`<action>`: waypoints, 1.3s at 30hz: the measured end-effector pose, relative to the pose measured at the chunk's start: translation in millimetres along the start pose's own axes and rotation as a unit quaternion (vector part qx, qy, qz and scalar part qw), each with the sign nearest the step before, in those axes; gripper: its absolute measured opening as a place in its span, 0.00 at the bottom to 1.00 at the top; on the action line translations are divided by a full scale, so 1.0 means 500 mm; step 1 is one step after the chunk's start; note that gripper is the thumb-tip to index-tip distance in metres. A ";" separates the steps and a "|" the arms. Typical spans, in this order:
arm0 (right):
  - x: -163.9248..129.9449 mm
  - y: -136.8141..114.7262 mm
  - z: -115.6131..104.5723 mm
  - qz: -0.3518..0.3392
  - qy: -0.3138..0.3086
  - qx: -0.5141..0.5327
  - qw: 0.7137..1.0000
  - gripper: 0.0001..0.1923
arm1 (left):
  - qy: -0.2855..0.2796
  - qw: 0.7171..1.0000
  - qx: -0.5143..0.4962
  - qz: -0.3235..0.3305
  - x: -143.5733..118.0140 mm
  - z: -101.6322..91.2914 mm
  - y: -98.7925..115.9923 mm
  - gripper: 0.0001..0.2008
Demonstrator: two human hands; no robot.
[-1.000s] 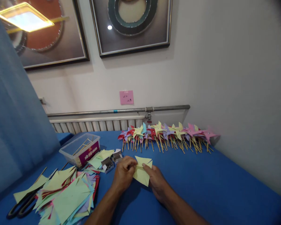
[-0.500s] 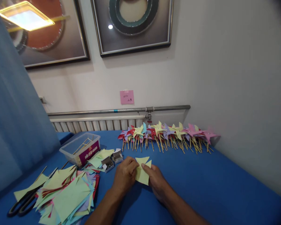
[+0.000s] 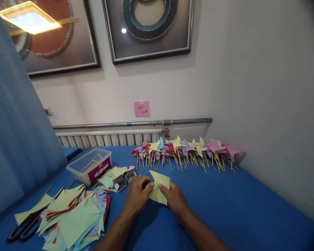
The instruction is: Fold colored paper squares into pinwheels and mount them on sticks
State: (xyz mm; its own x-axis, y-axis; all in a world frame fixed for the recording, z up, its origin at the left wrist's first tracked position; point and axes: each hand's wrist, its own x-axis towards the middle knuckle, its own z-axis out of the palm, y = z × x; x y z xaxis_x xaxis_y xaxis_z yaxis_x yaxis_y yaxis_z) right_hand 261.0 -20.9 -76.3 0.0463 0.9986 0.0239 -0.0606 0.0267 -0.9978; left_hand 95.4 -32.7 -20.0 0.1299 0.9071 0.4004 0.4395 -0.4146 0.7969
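My left hand [image 3: 138, 195] and my right hand [image 3: 174, 197] both pinch a light yellow piece of cut paper [image 3: 160, 186], held just above the blue table [image 3: 238, 205]. One corner flap of the paper is folded in toward its middle. A row of finished paper pinwheels on wooden sticks [image 3: 185, 150] lies along the far edge of the table, beyond my hands.
A heap of coloured paper squares [image 3: 73, 216] lies at the left, with black scissors [image 3: 21, 230] beside it. A clear plastic box of sticks [image 3: 90, 166] and two small pin boxes [image 3: 124, 178] sit behind the heap. A radiator and pipe [image 3: 133, 123] run along the wall.
The paper's upper flaps have been turned in, so the sheet looks flatter and more closed than before. Both hands stay in nearly the same place.
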 end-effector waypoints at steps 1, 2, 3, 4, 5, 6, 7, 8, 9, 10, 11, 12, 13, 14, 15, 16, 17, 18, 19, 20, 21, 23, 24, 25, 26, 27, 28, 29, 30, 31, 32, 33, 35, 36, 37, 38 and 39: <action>-0.002 -0.004 0.000 -0.006 0.007 -0.010 1.000 0.19 | -0.005 0.998 -0.039 -0.047 0.004 0.003 -0.006 0.07; -0.005 -0.008 0.001 -0.013 0.010 -0.021 1.000 0.19 | -0.015 0.993 -0.083 -0.087 0.006 0.006 -0.013 0.08; -0.008 -0.013 0.002 -0.019 0.009 -0.031 0.999 0.19 | -0.026 0.985 -0.126 -0.117 0.009 0.008 -0.019 0.08; -0.011 -0.017 0.004 -0.023 0.005 -0.038 0.999 0.19 | -0.034 0.976 -0.163 -0.139 0.010 0.011 -0.025 0.07; -0.014 -0.021 0.006 -0.025 0.001 -0.044 0.999 0.19 | -0.039 0.969 -0.191 -0.153 0.011 0.013 -0.030 0.07; -0.017 -0.024 0.007 -0.024 -0.003 -0.046 0.999 0.18 | -0.041 0.962 -0.212 -0.164 0.012 0.014 -0.033 0.08; -0.018 -0.026 0.008 -0.022 -0.005 -0.045 0.999 0.18 | -0.042 0.958 -0.226 -0.173 0.013 0.015 -0.035 0.09; -0.019 -0.028 0.009 -0.017 -0.009 -0.041 0.999 0.18 | -0.041 0.954 -0.235 -0.180 0.013 0.016 -0.037 0.09; -0.020 -0.029 0.010 -0.013 -0.013 -0.032 0.999 0.18 | -0.039 0.952 -0.240 -0.185 0.014 0.016 -0.037 0.10; -0.021 -0.030 0.010 -0.007 -0.020 -0.022 1.000 0.17 | -0.039 0.950 -0.244 -0.189 0.015 0.016 -0.037 0.10; -0.021 -0.031 0.010 -0.003 -0.028 -0.010 1.000 0.17 | -0.037 0.949 -0.248 -0.192 0.015 0.015 -0.036 0.11; -0.022 -0.032 0.010 0.001 -0.034 0.000 0.999 0.17 | -0.035 0.948 -0.252 -0.194 0.016 0.015 -0.034 0.11; -0.022 -0.033 0.010 0.005 -0.038 0.008 0.999 0.17 | -0.034 0.946 -0.257 -0.196 0.016 0.014 -0.031 0.12; -0.022 -0.033 0.009 0.008 -0.041 0.012 0.999 0.17 | -0.035 0.943 -0.266 -0.198 0.015 0.013 -0.028 0.12; -0.023 -0.034 0.009 0.009 -0.042 0.014 0.999 0.17 | -0.036 0.939 -0.277 -0.201 0.015 0.012 -0.025 0.13; -0.023 -0.034 0.009 0.009 -0.042 0.015 0.999 0.17 | -0.038 0.934 -0.291 -0.204 0.014 0.011 -0.022 0.14; -0.023 -0.034 0.008 0.008 -0.042 0.014 0.999 0.18 | -0.040 0.929 -0.305 -0.208 0.013 0.010 -0.018 0.15; -0.024 -0.033 0.008 0.007 -0.042 0.014 0.999 0.18 | -0.043 0.923 -0.317 -0.213 0.012 0.009 -0.015 0.16; -0.024 -0.033 0.008 0.005 -0.043 0.016 0.999 0.18 | -0.046 0.918 -0.328 -0.219 0.011 0.008 -0.012 0.17; -0.024 -0.033 0.008 0.003 -0.046 0.019 0.999 0.19 | -0.048 0.914 -0.335 -0.225 0.010 0.008 -0.009 0.17; -0.025 -0.034 0.008 0.002 -0.049 0.022 0.999 0.19 | -0.048 0.911 -0.339 -0.229 0.010 0.007 -0.007 0.17; -0.026 -0.037 0.009 0.004 -0.051 0.025 0.998 0.19 | -0.045 0.908 -0.343 -0.235 0.009 0.005 -0.005 0.17; -0.027 -0.039 0.010 0.005 -0.052 0.028 0.998 0.19 | -0.041 0.908 -0.344 -0.237 0.009 0.005 -0.004 0.17; -0.028 -0.041 0.011 0.006 -0.053 0.030 0.998 0.18 | -0.039 0.907 -0.344 -0.238 0.009 0.005 -0.004 0.17; -0.028 -0.043 0.012 0.006 -0.053 0.031 0.998 0.18 | -0.038 0.907 -0.344 -0.240 0.009 0.005 -0.004 0.17; -0.029 -0.045 0.012 0.006 -0.055 0.033 0.998 0.18 | -0.038 0.907 -0.343 -0.242 0.009 0.005 -0.005 0.17; -0.029 -0.046 0.013 0.005 -0.057 0.035 0.998 0.18 | -0.038 0.907 -0.342 -0.244 0.009 0.005 -0.005 0.17; -0.029 -0.047 0.013 0.005 -0.059 0.035 0.998 0.18 | -0.038 0.907 -0.341 -0.245 0.009 0.006 -0.006 0.17; -0.029 -0.047 0.013 0.005 -0.059 0.034 0.998 0.18 | -0.037 0.907 -0.339 -0.245 0.009 0.006 -0.008 0.17; -0.029 -0.046 0.013 0.005 -0.058 0.031 0.998 0.18 | -0.036 0.908 -0.337 -0.245 0.010 0.007 -0.009 0.16; -0.028 -0.045 0.012 0.006 -0.059 0.028 0.998 0.18 | -0.034 0.909 -0.334 -0.245 0.010 0.008 -0.010 0.16; -0.027 -0.044 0.011 0.007 -0.058 0.024 0.998 0.18 | -0.033 0.910 -0.332 -0.246 0.010 0.009 -0.011 0.17; -0.025 -0.041 0.010 0.010 -0.057 0.014 0.998 0.18 | -0.031 0.910 -0.330 -0.248 0.011 0.009 -0.013 0.17; -0.024 -0.040 0.009 0.012 -0.055 0.012 0.998 0.18 | -0.032 0.910 -0.329 -0.249 0.010 0.009 -0.013 0.17; -0.023 -0.040 0.008 0.014 -0.053 0.012 0.998 0.18 | -0.034 0.910 -0.330 -0.249 0.010 0.009 -0.012 0.17; -0.023 -0.039 0.008 0.014 -0.052 0.017 0.998 0.18 | -0.037 0.910 -0.330 -0.248 0.010 0.008 -0.012 0.17; -0.024 -0.039 0.009 0.014 -0.053 0.023 0.998 0.18 | -0.039 0.911 -0.329 -0.246 0.009 0.008 -0.011 0.17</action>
State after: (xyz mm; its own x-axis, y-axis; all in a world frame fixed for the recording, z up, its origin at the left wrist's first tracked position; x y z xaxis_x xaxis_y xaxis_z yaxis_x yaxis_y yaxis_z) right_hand 257.3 -32.9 -56.8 -0.0619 0.9981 0.0043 -0.1068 -0.0023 -0.9943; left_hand 97.1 -25.8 -24.5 0.1363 0.9865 -0.0908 -0.1634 0.1128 0.9801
